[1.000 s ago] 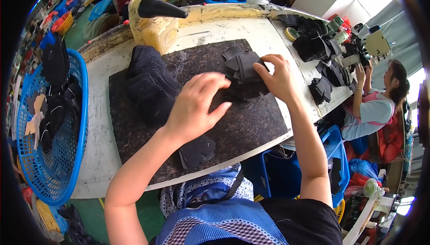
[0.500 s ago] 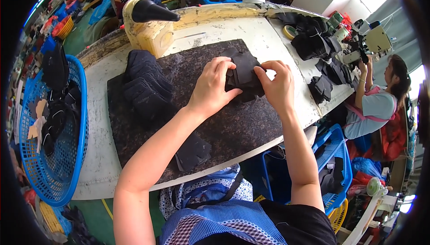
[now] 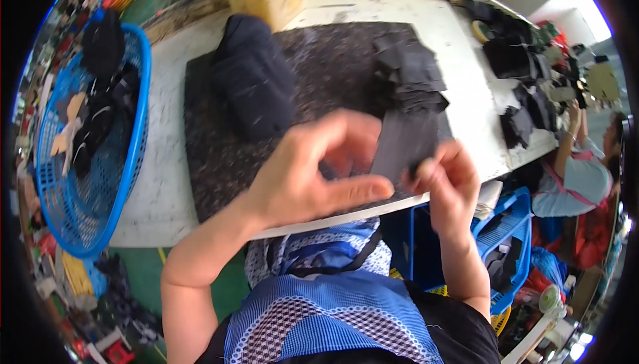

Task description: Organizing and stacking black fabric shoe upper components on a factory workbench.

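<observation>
My right hand (image 3: 450, 187) pinches the near end of a flat black fabric piece (image 3: 405, 143) close to the table's front edge. Left of that piece, my left hand (image 3: 318, 172) is open and blurred, thumb stretched out and fingers curved apart from it. Beyond the held piece lies a loose pile of black pieces (image 3: 407, 64), slightly fanned. Farther left, a thick stack of dark navy cloth pieces (image 3: 256, 87) rests on the same dark speckled board (image 3: 319, 64). Motion blur hides the exact finger contact on the left.
The white table (image 3: 156, 164) carries the board. A blue plastic basket (image 3: 141, 117) with black pieces stands at the left. At the back is a yellowish container (image 3: 276, 1). More black pieces (image 3: 516, 124) lie at right, near a seated co-worker (image 3: 576, 177) and a blue crate (image 3: 509, 231).
My hands have come away from the pile toward the table's front edge. A single black piece is now in my right hand, and the view has tipped downward.
</observation>
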Demonstrator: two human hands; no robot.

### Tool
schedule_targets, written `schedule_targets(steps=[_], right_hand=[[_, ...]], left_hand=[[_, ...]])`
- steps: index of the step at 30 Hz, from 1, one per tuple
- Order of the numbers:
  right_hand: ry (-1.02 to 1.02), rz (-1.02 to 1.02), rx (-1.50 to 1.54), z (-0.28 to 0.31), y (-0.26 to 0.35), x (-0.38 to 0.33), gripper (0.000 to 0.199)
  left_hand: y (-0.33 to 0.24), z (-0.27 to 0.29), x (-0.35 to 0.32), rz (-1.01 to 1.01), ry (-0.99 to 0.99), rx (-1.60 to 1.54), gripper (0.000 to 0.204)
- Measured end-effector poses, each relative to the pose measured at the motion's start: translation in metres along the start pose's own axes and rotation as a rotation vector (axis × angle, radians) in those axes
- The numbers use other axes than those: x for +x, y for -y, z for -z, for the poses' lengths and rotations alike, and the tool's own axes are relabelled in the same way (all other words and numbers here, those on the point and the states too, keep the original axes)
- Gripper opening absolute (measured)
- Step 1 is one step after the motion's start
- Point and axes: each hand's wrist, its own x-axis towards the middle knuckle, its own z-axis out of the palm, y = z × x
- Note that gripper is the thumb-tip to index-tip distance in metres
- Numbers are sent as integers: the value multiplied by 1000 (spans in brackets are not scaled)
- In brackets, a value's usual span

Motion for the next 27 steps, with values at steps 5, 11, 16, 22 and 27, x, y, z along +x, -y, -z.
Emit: schedule_targets(steps=[5,11,16,22,27], right_hand=[[556,-680,-33,-6,-33,-47,12],[494,-544,-283,-36,-25,28,26],[511,-514,-477,-37,-46,44,25],[471,-525,-503,-44,-47,43,24],[533,-85,-828,-30,-46,47,28]], left_hand=[[31,-10,-116,492,124,1,27],[32,7,-82,522,-238,25,31],[52,9,-74,617,-217,127,31],[55,14,-70,666,-221,-13,34],[56,31,-85,460,-242,459,30]])
